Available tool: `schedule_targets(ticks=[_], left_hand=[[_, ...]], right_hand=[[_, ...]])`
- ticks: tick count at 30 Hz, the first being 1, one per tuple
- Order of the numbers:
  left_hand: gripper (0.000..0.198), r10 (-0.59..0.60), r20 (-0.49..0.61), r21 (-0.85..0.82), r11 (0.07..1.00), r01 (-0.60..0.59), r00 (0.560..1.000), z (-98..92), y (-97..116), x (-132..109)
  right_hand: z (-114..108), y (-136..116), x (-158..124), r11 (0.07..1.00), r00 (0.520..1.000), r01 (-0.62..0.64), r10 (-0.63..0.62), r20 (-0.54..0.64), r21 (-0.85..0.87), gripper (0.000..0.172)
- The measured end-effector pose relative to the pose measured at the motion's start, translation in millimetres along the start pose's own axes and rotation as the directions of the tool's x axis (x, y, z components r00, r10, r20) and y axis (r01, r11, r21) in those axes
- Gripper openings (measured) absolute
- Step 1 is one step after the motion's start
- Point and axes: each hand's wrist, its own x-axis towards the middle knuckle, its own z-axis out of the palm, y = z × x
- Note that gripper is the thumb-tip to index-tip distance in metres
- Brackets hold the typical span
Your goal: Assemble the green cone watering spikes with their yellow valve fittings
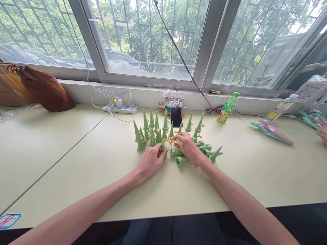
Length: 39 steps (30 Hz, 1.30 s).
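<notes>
Several green plastic cone spikes (150, 131) stand upright in a cluster on the pale green table (76, 160), with small yellow pieces (170, 140) scattered among them. More green spikes (204, 149) lie on their sides to the right. My left hand (151, 161) rests on the table with its fingers curled at the base of an upright spike (162, 145). My right hand (187, 146) lies over the fallen spikes, fingers bent down among the yellow pieces; what it grips is hidden.
A black phone (176, 116) stands behind the cones. A power strip (120, 109) with white cables, a green bottle (228, 108), a brown bag (46, 90) and packaged items (274, 131) line the windowsill side. Another person's hand (322, 132) shows at the far right edge.
</notes>
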Motion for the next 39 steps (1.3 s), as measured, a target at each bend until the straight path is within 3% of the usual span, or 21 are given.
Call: schedule_targets(ticks=[7,12,24,39], left_hand=[[0.032,-0.028,-0.139,-0.136,0.991,0.009,0.990,-3.2,4.9,0.8],[0.028,-0.069,-0.172,-0.219,0.975,0.030,0.983,-5.0,7.6,0.4],[0.023,-0.064,-0.151,-0.220,0.975,0.030,0.986,-5.2,10.2,-0.8],[0.021,0.017,-0.096,-0.256,0.966,-0.042,0.995,-5.2,13.1,-3.4]], right_hand=[[-12.4,-16.0,-5.2,0.996,0.994,0.007,0.003,-0.110,0.094,0.011],[-16.3,-31.2,-14.7,0.981,0.982,0.028,0.009,-0.189,0.190,0.007],[-15.1,-40.7,-19.3,0.966,0.988,0.089,-0.054,-0.148,0.243,0.017],[-14.8,-44.7,-20.3,0.955,0.996,0.046,-0.021,-0.088,0.293,0.019]])
